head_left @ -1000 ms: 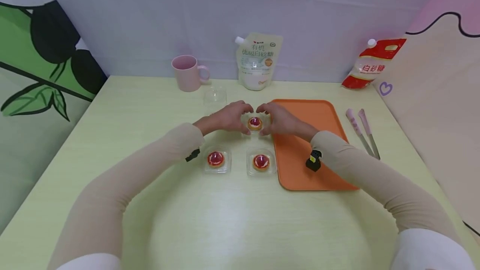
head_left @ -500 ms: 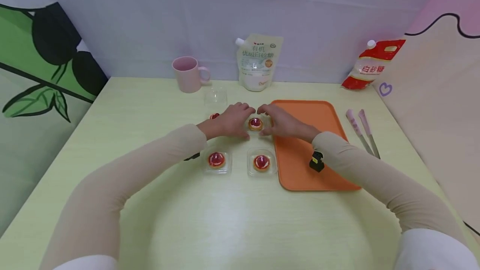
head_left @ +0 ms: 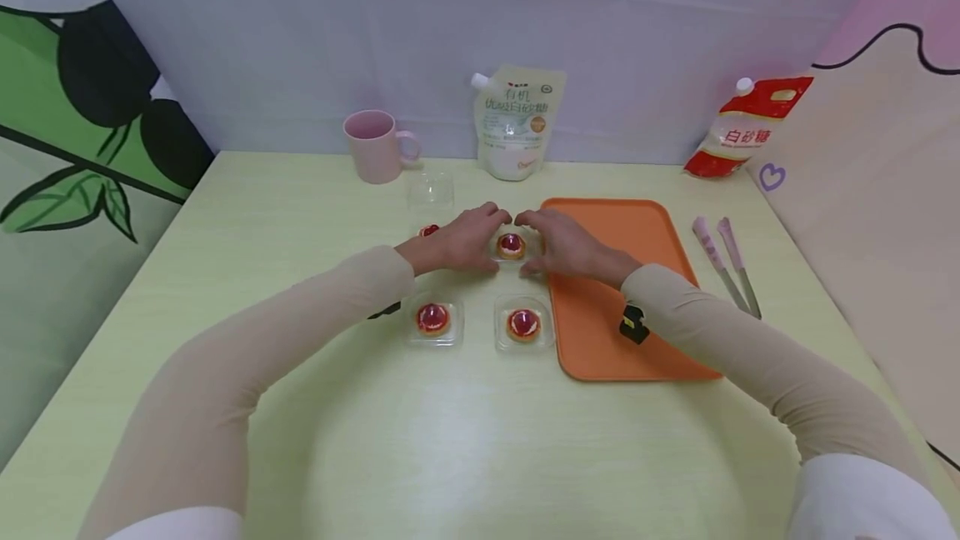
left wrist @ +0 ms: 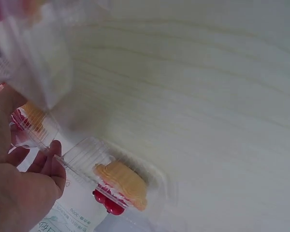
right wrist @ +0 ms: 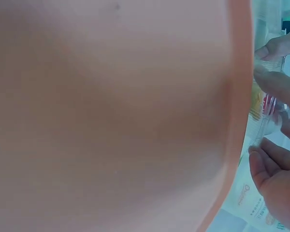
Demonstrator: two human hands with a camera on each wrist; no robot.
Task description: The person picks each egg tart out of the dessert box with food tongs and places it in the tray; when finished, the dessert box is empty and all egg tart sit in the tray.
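In the head view a small red-topped tart (head_left: 512,247) sits inside a clear plastic box (head_left: 532,238) between my two hands. My left hand (head_left: 468,240) grips the box's left side with bent fingers and thumb. Its opposite side is held by my right hand (head_left: 567,245), over the edge of the orange tray (head_left: 615,357). The right wrist view shows fingertips (right wrist: 261,52) at the box's ridged edge. Beyond my left wrist, another tart (head_left: 429,231) is partly hidden; the left wrist view shows that tart (left wrist: 122,183) in its own clear box.
Two more boxed tarts, the left one (head_left: 432,319) and the right one (head_left: 522,325), lie nearer me. At the back stand a pink mug (head_left: 375,148), a clear cup (head_left: 431,190), a pale pouch (head_left: 519,123) and a red-white bag (head_left: 742,136). Two pink-handled knives (head_left: 723,261) lie right of the tray.
My left hand has shifted slightly right along the box, uncovering part of the tart behind the wrist. The right hand has barely moved, and the box stays in about the same place.
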